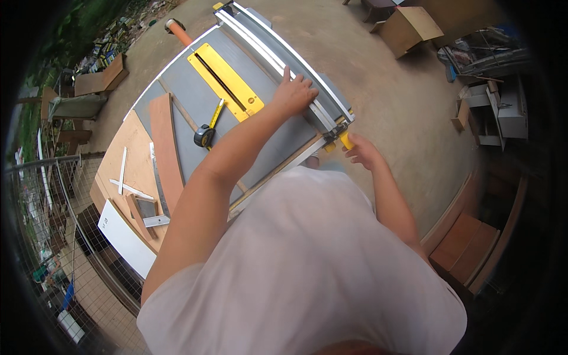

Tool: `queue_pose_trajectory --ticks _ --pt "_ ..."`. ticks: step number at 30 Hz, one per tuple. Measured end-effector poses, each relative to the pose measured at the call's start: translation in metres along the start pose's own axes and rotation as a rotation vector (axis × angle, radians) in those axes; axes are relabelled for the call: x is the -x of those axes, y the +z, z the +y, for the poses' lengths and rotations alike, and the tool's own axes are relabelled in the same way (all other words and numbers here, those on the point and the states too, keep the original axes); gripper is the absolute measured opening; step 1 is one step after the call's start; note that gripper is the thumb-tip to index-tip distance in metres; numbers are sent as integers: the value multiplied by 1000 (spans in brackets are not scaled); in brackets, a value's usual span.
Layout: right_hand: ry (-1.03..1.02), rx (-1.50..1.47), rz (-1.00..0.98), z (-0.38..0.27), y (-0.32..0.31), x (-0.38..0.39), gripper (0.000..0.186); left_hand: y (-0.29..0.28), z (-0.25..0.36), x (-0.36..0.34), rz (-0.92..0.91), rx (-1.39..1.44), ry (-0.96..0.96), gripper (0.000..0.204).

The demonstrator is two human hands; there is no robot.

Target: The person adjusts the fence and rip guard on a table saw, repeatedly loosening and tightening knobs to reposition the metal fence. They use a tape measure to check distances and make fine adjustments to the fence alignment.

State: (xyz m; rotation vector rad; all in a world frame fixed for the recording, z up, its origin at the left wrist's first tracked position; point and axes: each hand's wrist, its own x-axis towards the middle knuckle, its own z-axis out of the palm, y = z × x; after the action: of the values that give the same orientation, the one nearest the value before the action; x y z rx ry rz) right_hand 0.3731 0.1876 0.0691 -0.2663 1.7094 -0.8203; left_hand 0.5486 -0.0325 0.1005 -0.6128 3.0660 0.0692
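Observation:
A table saw with a grey top (236, 151) stands in front of me, with a yellow insert plate (207, 62) around its dark slot. Along its right side runs a silver rip fence (260, 47). My left hand (296, 93) lies on the fence, fingers spread over it. At the fence's near end, my right hand (362, 151) is closed on a yellow lever (347, 140); part of its grip is hidden. Left of my left forearm, a black and yellow tape measure (204, 136) sits on the saw top with its blade partly out.
A curved-looking brown board (165, 148) lies left of the tape measure. Nearby are white strips (123, 168), a try square (156, 220) and a white panel (121, 234). Wire fencing (65, 201) borders the left; a cardboard box (408, 31) and wooden boards (464, 248) are at right.

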Motion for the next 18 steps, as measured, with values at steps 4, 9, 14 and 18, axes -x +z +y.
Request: queue_pose_trajectory --ticks 4,9,14,18 --pt "-77 14 -232 27 -4 -13 30 10 -13 -20 -76 -39 156 13" --pt "-133 -10 -330 42 -1 -21 32 2 -15 -12 -122 -52 212 14" --pt "-184 -365 -419 60 -13 -37 39 0 -11 -33 -278 -48 185 14" --pt "-144 -483 -364 77 -33 -35 49 7 -9 -30 -212 -55 161 17"
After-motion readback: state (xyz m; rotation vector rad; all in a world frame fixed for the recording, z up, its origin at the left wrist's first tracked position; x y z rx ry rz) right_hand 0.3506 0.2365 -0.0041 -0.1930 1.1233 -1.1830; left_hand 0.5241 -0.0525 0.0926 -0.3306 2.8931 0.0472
